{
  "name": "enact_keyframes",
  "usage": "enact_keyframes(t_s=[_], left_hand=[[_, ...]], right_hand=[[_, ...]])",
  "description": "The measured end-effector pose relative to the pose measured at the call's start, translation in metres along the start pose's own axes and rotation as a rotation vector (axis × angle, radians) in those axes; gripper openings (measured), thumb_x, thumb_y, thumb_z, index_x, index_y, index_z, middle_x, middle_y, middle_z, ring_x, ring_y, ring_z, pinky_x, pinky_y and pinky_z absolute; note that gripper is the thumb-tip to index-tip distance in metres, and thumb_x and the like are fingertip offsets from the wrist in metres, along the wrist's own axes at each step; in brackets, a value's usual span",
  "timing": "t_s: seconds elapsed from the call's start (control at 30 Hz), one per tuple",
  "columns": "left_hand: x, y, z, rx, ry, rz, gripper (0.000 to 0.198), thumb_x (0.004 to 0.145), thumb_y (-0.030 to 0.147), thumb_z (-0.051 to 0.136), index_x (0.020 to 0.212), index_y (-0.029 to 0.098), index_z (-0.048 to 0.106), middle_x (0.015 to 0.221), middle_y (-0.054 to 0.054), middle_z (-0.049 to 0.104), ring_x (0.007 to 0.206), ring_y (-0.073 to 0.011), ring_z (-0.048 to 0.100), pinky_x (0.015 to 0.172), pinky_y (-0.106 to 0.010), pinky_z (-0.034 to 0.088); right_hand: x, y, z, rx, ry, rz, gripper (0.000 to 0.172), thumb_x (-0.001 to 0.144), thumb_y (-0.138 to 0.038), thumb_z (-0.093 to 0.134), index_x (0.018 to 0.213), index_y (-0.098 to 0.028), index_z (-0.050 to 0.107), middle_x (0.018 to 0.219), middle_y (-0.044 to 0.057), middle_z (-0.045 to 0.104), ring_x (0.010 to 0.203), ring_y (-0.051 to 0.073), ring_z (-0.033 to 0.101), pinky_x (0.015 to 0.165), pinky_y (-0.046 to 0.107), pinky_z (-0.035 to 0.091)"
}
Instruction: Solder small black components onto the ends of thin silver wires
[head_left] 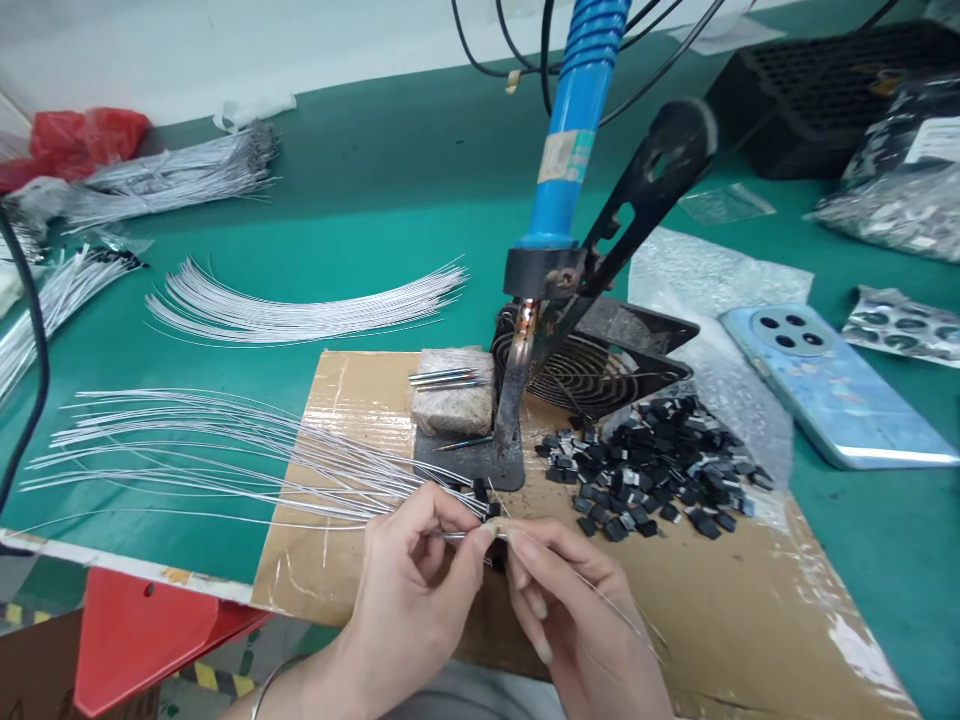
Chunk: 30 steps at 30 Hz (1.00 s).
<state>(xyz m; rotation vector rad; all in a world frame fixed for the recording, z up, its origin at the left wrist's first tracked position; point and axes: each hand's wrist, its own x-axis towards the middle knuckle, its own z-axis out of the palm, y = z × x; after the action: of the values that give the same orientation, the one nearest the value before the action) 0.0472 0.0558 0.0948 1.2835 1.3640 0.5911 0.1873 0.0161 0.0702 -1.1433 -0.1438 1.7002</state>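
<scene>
My left hand (424, 590) is closed in a pinch near the cardboard's front, gripping a thin white wire (322, 524) that trails off to the left. Close against it, my right hand (574, 600) pinches too, and a thin wire (611, 603) runs from its fingers toward the lower right. Fingertips hide whatever lies where the hands meet. Just beyond them, a bundle of white wires (352, 465) ends in small black connectors (484, 495). A blue-handled soldering iron (517, 360) is fixed tip-down over a dark base plate (469, 460).
Black connectors (652, 465) lie heaped at right beside a small fan (585, 370). Metal pins (446, 378) rest on a grey block (450, 405). A phone (840, 390) lies on the green table; more wires (300, 315) lie behind. Cardboard (750, 620) is underneath.
</scene>
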Motion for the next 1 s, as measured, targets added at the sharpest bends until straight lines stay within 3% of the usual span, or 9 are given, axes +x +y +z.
enact_keyframes(t_s=[0.33, 0.43, 0.57, 1.0], left_hand=[[0.004, 0.010, 0.002, -0.117, 0.024, -0.045, 0.021, 0.094, 0.031, 0.060, 0.079, 0.017, 0.056, 0.064, 0.001, 0.056, 0.054, -0.0090, 0.040, 0.049, -0.021, 0.031], [0.006, 0.014, 0.002, -0.136, 0.052, -0.055, 0.018, 0.092, 0.029, 0.061, 0.079, 0.017, 0.058, 0.065, 0.000, 0.058, 0.055, -0.0093, 0.045, 0.051, -0.020, 0.035], [0.008, 0.015, 0.001, -0.124, 0.064, -0.050, 0.015, 0.090, 0.025, 0.061, 0.079, 0.016, 0.058, 0.066, 0.000, 0.058, 0.055, -0.0086, 0.044, 0.050, -0.019, 0.035], [0.006, 0.014, 0.000, -0.125, 0.023, 0.022, 0.015, 0.092, 0.022, 0.061, 0.078, 0.017, 0.057, 0.065, 0.002, 0.057, 0.055, -0.0084, 0.042, 0.049, -0.020, 0.032]], right_hand=[[0.001, -0.001, 0.003, -0.022, -0.016, -0.030, 0.022, 0.083, -0.042, 0.078, 0.093, -0.022, 0.081, 0.068, 0.000, 0.054, 0.048, 0.003, 0.049, 0.040, 0.011, 0.041], [-0.002, -0.007, 0.010, -0.009, 0.063, -0.025, 0.029, 0.079, -0.047, 0.080, 0.093, -0.021, 0.081, 0.073, 0.001, 0.058, 0.050, 0.005, 0.052, 0.043, 0.014, 0.043], [-0.005, -0.010, 0.019, -0.074, 0.171, -0.043, 0.029, 0.072, -0.045, 0.085, 0.086, -0.020, 0.080, 0.067, 0.000, 0.056, 0.049, 0.005, 0.051, 0.047, 0.016, 0.042], [-0.005, -0.008, 0.015, -0.162, 0.195, -0.072, 0.031, 0.072, -0.045, 0.085, 0.084, -0.018, 0.079, 0.064, 0.000, 0.054, 0.048, 0.006, 0.050, 0.045, 0.018, 0.041]])
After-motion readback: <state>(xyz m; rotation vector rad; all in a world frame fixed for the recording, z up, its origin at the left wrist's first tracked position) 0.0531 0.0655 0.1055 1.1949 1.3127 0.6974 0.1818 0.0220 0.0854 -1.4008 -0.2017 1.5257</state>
